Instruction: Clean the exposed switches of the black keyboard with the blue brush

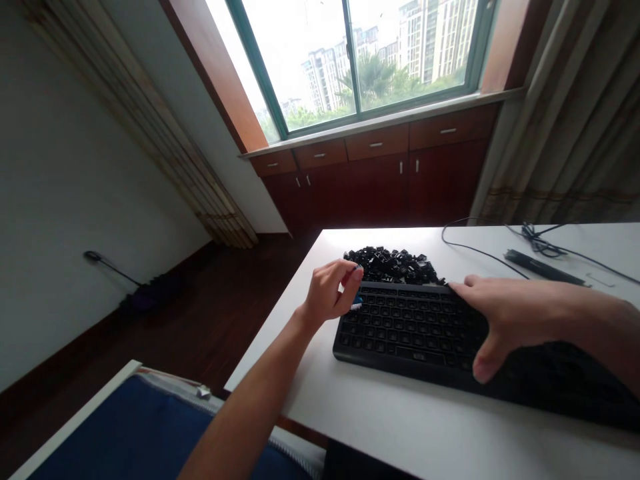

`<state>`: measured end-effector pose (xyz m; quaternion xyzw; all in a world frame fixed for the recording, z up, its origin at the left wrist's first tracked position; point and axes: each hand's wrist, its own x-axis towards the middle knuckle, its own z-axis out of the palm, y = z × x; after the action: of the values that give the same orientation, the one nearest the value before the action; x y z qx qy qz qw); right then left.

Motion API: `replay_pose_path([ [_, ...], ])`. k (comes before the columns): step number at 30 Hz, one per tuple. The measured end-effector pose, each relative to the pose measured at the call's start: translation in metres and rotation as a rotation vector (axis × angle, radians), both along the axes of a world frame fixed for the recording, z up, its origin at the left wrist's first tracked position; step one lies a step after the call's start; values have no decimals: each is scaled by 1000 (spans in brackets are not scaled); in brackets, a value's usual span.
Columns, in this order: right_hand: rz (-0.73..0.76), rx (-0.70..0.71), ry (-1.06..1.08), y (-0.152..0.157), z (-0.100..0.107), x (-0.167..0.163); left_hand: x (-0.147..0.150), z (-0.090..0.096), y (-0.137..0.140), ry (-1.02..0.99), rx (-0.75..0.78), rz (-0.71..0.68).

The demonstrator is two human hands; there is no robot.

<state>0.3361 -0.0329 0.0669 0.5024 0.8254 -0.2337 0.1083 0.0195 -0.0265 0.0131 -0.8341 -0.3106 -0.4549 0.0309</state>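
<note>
A black keyboard point(400, 320) lies on the white table, its keycaps off over the part that shows. My left hand point(327, 290) is at its left end, thumb and index finger pinched together. Below these fingers shows a small blue-and-white brush point(357, 305), which seems to be in that hand; its handle is mostly hidden. My right hand point(515, 320) rests across the keyboard with thumb and fingers spread, fingertips at the far edge. Behind the keyboard is a heap of loose black keycaps point(395, 265).
On the right of the white table point(310, 400) lie a long black strip point(545, 268), a bent thin wire point(600, 280) and a coiled black cable point(545, 243). A blue chair or folding bed point(120, 427) stands at the lower left. Cabinets point(370, 187) line the window wall.
</note>
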Motion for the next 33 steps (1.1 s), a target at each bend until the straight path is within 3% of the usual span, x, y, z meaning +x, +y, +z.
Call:
replay_pose_path([
  [9,55,27,-294,-31,-3,-48,-5,-2,1,-64,48,122],
  [16,48,7,-267,-30,0,-46,-4,-2,2,-1,46,73],
  [20,41,-12,-258,-28,-2,-47,-4,-3,2,-33,66,149],
  [33,53,20,-217,-22,-5,-38,6,-7,5,-1,-94,146],
])
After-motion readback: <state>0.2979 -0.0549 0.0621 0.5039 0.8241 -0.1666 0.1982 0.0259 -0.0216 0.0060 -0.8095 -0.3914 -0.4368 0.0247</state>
